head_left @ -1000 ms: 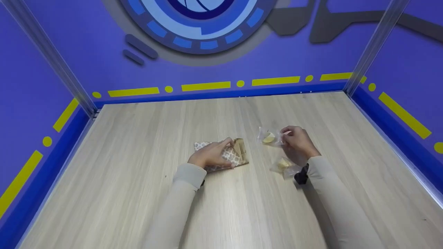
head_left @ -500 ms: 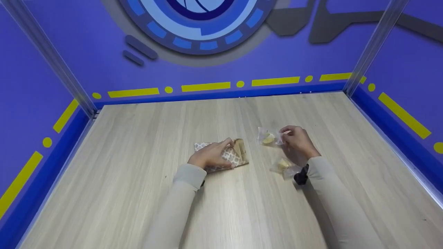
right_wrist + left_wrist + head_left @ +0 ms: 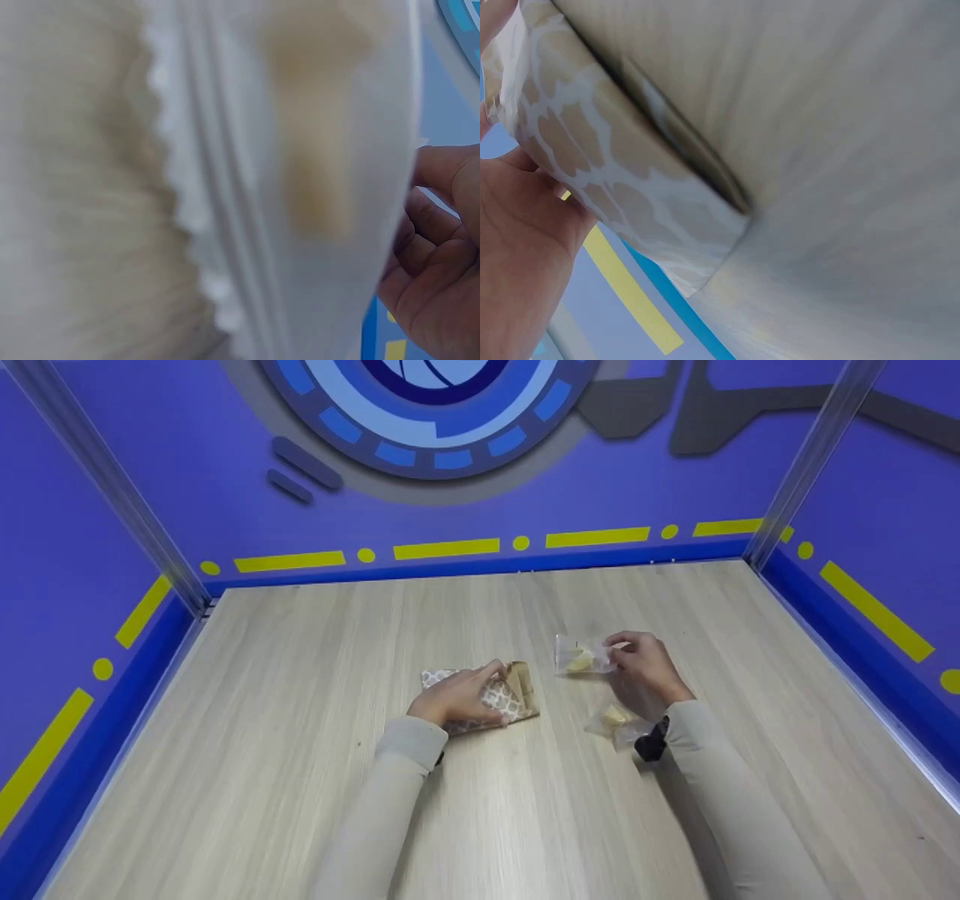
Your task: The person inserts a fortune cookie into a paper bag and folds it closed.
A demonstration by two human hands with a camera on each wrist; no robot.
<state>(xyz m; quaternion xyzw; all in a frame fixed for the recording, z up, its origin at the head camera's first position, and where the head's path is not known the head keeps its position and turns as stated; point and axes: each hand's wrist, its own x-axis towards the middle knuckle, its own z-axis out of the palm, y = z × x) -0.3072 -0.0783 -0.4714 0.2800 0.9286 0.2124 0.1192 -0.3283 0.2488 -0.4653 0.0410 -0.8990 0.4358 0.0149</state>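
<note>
In the head view my left hand (image 3: pixel 457 697) grips a small paper bag (image 3: pixel 504 697), white with tan giraffe-like patches. The bag lies with its brown, folded-open mouth toward the right. Up close in the left wrist view, the patterned bag (image 3: pixel 622 150) stands against the palm. My right hand (image 3: pixel 649 664) pinches the right end of a clear packet (image 3: pixel 562 649) with a yellowish piece inside. A second clear packet (image 3: pixel 616 715), also holding a yellowish piece, lies below the right hand. A blurred packet with a serrated edge (image 3: pixel 214 292) fills much of the right wrist view, partly hiding the fingers.
Everything lies on a pale wood-grain table (image 3: pixel 300 675). Blue-purple panels (image 3: pixel 465 521) with yellow dashes enclose it at the back and both sides. A black wrist device (image 3: pixel 652 740) sits right beside the lower packet.
The packet in my right hand has shifted slightly left and now appears flatter and straighter. The left hand, the paper bag and the lower packet look unchanged.
</note>
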